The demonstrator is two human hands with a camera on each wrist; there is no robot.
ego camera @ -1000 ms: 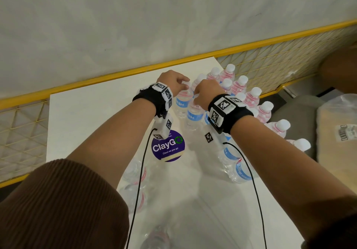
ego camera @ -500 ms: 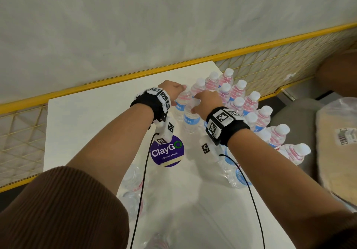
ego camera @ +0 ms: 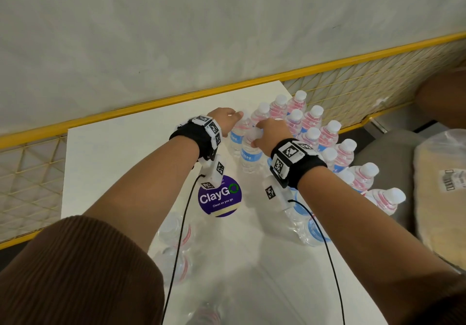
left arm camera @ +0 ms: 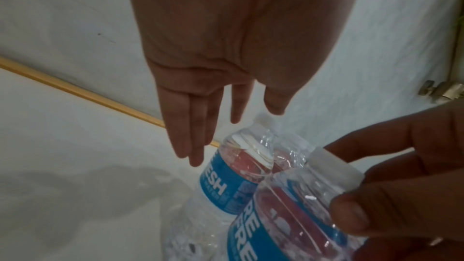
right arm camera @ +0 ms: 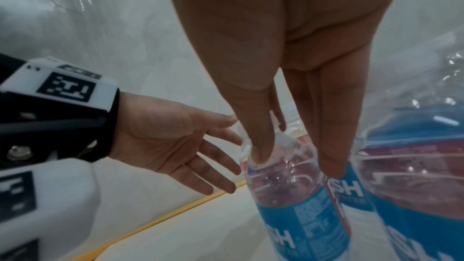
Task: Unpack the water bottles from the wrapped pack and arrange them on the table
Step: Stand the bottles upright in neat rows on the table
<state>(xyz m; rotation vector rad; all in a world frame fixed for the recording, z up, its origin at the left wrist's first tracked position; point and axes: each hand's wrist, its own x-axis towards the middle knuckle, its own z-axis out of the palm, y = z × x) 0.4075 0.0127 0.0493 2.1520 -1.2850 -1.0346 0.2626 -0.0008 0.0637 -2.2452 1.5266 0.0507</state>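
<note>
While ribbed clear plastic bottle [ego camera: 248,152], white round cap, in right hand [ego camera: 271,133]

- The water bottles [ego camera: 312,123] are clear, with white caps and pink-red and blue labels.
- The table [ego camera: 121,148] is white.
- The round sticker [ego camera: 220,200] is purple, with white lettering and a green ring.
- The rail [ego camera: 327,66] is yellow, over yellow diamond-pattern mesh.
- The wristbands [ego camera: 301,159] are black, bearing white blocks with black-and-white square codes.
- The sleeve [ego camera: 75,274] is brown ribbed knit.
- The wall [ego camera: 201,22] is pale grey.
</note>
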